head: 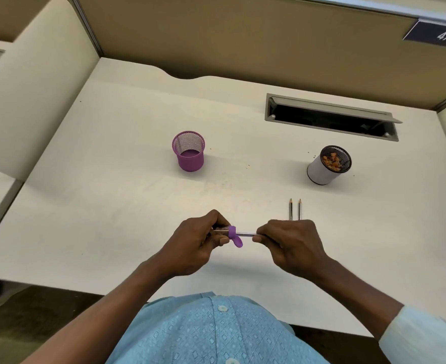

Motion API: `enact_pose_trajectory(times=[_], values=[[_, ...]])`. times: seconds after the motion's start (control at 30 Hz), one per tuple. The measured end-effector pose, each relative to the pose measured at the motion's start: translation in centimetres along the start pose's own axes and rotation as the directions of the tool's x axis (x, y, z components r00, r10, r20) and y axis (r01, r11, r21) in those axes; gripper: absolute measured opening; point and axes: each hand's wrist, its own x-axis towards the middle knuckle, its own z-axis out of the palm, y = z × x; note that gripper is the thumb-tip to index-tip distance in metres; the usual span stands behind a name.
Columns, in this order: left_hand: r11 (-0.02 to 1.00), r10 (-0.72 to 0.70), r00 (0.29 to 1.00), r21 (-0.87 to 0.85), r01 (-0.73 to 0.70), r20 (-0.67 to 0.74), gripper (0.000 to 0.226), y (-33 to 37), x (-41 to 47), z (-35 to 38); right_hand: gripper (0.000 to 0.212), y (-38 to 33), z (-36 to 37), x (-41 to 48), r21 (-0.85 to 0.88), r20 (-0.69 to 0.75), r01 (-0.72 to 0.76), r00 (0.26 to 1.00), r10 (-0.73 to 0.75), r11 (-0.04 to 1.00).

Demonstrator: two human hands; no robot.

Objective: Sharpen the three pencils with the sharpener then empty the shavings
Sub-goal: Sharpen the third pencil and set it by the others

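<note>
My left hand [198,243] grips a small sharpener [233,233] with a clear body and a purple cap whose flap hangs down. A pencil [245,234] lies level between my hands, its tip inside the sharpener. My right hand [292,245] pinches the pencil's other end. Two more pencils [295,209] lie side by side on the white desk [111,206] just beyond my right hand, their points facing away from me; their near ends are hidden behind that hand.
A purple mesh cup [188,151] stands at mid-desk left. A white cup with a black mesh rim [328,165] at the right holds shavings. An open cable slot [330,118] lies behind it. A few crumbs dot the desk. Partition walls enclose the back and sides.
</note>
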Motion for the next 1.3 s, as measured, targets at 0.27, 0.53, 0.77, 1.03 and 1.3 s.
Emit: enact_pose_trajectory(times=[0.27, 0.53, 0.77, 1.03, 1.3], values=[[0.999, 0.010, 0.998, 0.037, -0.013, 0.069, 0.015, -0.2, -0.1, 0.2, 0.013, 0.4, -1.5, 1.6, 0.478, 0.619, -0.619, 0.741, 0.260, 0.623], [1.000, -0.024, 1.000, -0.018, 0.024, 0.017, 0.011, 0.2, 0.8, 0.1, 0.023, 0.9, 0.2, 0.1, -0.172, -0.077, 0.096, 0.991, -0.110, 0.980], [0.997, 0.024, 0.996, 0.071, -0.030, 0.086, 0.018, -0.2, 0.6, 0.2, 0.042, 0.3, -1.7, 2.4, 0.421, 0.722, -0.760, 0.611, 0.325, 0.495], [0.997, 0.024, 0.995, 0.073, -0.031, 0.095, 0.022, -0.5, 0.2, 0.3, 0.030, -0.4, -1.9, 2.2, 0.439, 0.732, -0.721, 0.633, 0.251, 0.536], [0.999, 0.004, 1.000, 0.049, -0.005, 0.031, 0.016, -0.3, 0.4, -0.5, 0.017, 0.1, -0.1, 0.5, 0.113, 0.007, -0.071, 0.997, 0.071, 0.991]])
